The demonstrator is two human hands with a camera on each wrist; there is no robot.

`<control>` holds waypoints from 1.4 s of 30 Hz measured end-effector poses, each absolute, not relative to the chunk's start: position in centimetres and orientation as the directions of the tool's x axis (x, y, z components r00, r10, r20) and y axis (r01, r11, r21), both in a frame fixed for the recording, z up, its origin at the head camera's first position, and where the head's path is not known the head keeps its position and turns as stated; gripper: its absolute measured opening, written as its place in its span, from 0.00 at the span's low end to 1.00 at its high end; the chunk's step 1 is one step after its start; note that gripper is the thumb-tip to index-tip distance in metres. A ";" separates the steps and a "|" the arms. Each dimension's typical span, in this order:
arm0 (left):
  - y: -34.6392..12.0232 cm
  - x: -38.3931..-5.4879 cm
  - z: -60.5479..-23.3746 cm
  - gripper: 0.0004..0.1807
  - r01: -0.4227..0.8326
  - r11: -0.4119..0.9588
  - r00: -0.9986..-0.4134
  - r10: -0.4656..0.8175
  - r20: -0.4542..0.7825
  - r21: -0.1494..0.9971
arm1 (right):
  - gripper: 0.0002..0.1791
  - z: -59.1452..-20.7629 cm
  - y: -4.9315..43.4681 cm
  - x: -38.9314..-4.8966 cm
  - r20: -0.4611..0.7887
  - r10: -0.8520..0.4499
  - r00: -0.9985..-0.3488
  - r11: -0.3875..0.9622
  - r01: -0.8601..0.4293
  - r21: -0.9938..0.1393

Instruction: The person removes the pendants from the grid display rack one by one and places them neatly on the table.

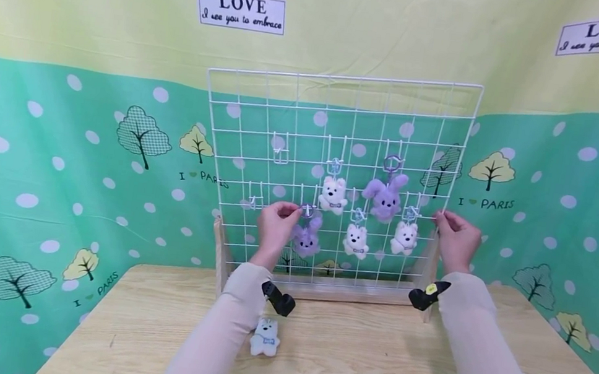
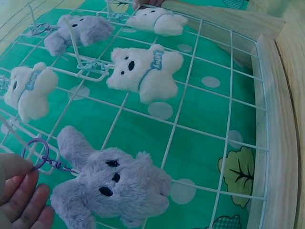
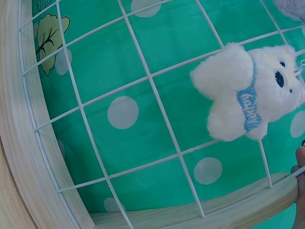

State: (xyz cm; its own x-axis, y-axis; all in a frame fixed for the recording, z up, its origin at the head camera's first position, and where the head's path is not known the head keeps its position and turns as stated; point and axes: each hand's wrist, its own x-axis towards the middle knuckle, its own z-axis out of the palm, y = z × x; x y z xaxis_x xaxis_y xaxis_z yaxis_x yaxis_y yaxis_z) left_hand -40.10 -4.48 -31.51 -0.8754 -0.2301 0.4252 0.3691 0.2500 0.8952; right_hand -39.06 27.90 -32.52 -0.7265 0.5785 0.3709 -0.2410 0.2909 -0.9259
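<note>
My left hand [image 1: 276, 221] pinches the ring [image 2: 35, 153] of the purple bunny keychain [image 1: 307, 240] between thumb and fingertips, right at a hook on the wire grid [image 1: 345, 93]. The bunny hangs just below, against the lower left part of the grid. My right hand [image 1: 456, 237] grips the grid's right edge, fingers curled round the wire, steadying it. To do this well, I judge I should keep the ring flat to the hook's tip and slide along it rather than tug, letting the right hand hold the grid from rocking. A white bear keychain [image 1: 265, 336] lies on the surface [image 1: 367, 370] near my left forearm.
</note>
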 end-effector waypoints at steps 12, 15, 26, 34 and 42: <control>-5.6 -40.0 -31.8 0.06 0.427 0.164 -0.882 -0.141 0.449 0.889 | 0.23 -32.2 27.6 -39.0 0.368 0.571 -0.734 0.299 -0.232 -0.926; -5.7 -39.9 -31.8 0.07 0.423 0.141 -0.888 -0.134 0.440 0.895 | 0.23 -32.1 27.6 -39.0 0.365 0.572 -0.734 0.295 -0.231 -0.927; -5.8 -38.9 -31.4 0.07 0.465 0.067 -0.873 -0.133 0.470 0.883 | 0.23 -32.1 27.7 -39.1 0.359 0.568 -0.740 0.283 -0.234 -0.930; -5.5 -37.4 -31.0 0.07 0.461 0.030 -0.881 -0.104 0.462 0.887 | 0.23 -32.4 27.9 -39.1 0.362 0.570 -0.738 0.282 -0.238 -0.930; -5.5 -35.5 -31.2 0.07 0.438 0.000 -0.898 -0.044 0.438 0.899 | 0.24 -32.6 28.0 -39.0 0.363 0.577 -0.731 0.282 -0.239 -0.929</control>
State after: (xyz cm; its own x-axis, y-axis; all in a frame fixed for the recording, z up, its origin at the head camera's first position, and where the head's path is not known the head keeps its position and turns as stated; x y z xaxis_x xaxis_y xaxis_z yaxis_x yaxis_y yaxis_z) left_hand -35.51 -5.52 -31.20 -0.8980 -0.0441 0.4377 0.4381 0.0001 0.8989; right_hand -39.04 27.97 -32.60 -0.7312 0.5774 0.3633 -0.2388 0.2822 -0.9292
